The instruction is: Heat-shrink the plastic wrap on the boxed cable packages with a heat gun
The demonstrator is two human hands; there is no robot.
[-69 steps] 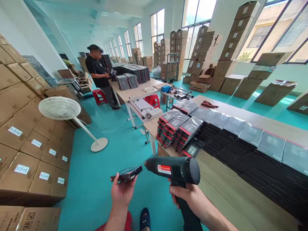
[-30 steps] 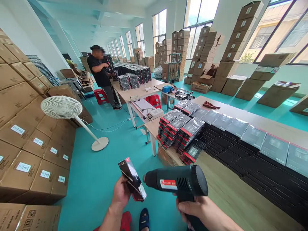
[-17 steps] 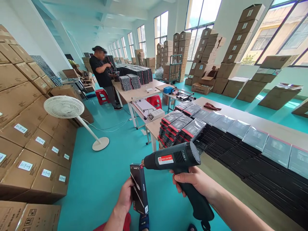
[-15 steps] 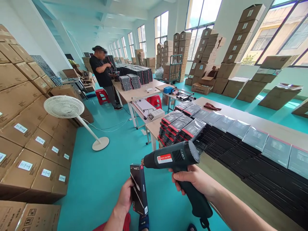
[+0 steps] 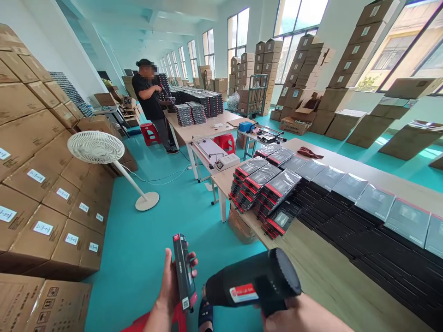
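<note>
My left hand (image 5: 168,282) holds a slim black retail box (image 5: 182,272) upright, with its narrow side turned toward me. The fingers show behind its right edge and the thumb stands along the left. In my right hand (image 5: 289,316) is a black heat gun (image 5: 254,279) with a red and white label. Its nozzle points left and sits close to the lower part of the box, apart from it. The heat gun's handle is mostly hidden below the barrel.
Stacked film-wrapped black and red boxes (image 5: 265,177) and rows of black boxes (image 5: 346,216) cover the table (image 5: 332,267) at right. A white fan (image 5: 147,201) stands left, by piled cartons (image 5: 31,184). A co-worker (image 5: 148,99) stands at a farther table (image 5: 197,131).
The heat gun has come down toward me, its nozzle going from the box's top to near its lower end. My left hand has turned the box so its narrow side faces me.
</note>
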